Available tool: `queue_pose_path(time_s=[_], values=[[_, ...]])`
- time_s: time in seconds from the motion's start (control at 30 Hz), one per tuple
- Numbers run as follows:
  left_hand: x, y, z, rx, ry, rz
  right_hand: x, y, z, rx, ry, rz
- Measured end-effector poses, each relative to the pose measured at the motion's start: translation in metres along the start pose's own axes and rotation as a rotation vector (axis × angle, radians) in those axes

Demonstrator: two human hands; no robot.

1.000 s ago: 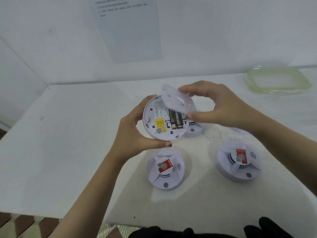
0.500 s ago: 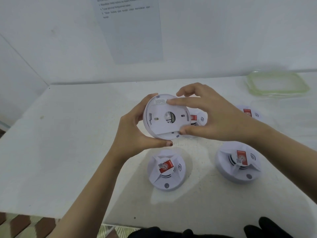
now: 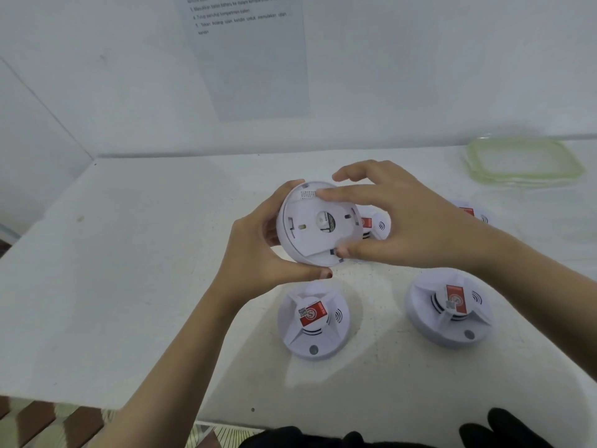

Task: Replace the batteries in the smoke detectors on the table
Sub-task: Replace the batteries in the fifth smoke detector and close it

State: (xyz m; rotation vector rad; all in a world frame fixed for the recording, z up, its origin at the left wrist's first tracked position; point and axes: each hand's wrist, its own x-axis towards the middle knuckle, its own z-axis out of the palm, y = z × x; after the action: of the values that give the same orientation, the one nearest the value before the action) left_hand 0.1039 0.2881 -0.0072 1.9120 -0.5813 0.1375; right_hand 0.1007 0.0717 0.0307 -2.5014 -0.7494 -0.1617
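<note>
A round white plastic smoke detector [image 3: 318,223] is held up above the white desk [image 3: 129,270], tilted so its flat back faces the camera. The left hand [image 3: 258,253] grasps it by the left rim, fingers curled over the top edge and thumb pressed along the bottom edge. The right hand [image 3: 397,221] pinches the flat white back cover [image 3: 310,240] seated on that detector. Its forefinger lies across the cover's upper part by a small printed label, and its thumb meets the lower right edge.

Four more white domed smoke detectors sit face up on the desk, each with a red sticker. One [image 3: 315,321] lies just below the held detector, near the left thumb. Another [image 3: 450,307] lies below and to the right of it. A third [image 3: 376,224] is just behind it, largely hidden by the right hand. The fourth [image 3: 471,211] shows farther right, mostly covered by the right wrist.

A clear, green-rimmed rectangular plastic container [image 3: 523,163] lies on the desk well to the upper right of the held detector. A printed paper sheet [image 3: 252,59] hangs on the white wall [image 3: 420,76] above it.
</note>
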Motion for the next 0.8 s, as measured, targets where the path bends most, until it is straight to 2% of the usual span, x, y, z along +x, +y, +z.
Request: queue_pose_path(time_s=[0.27, 0.8], values=[[0.003, 0.006, 0.0, -0.031, -0.025, 0.007, 0.006, -0.005, 0.003, -0.079, 0.165, -0.19], [0.002, 0.008, -0.001, -0.004, -0.038, 0.006, 0.007, 0.004, 0.013, -0.153, 0.224, -0.335]])
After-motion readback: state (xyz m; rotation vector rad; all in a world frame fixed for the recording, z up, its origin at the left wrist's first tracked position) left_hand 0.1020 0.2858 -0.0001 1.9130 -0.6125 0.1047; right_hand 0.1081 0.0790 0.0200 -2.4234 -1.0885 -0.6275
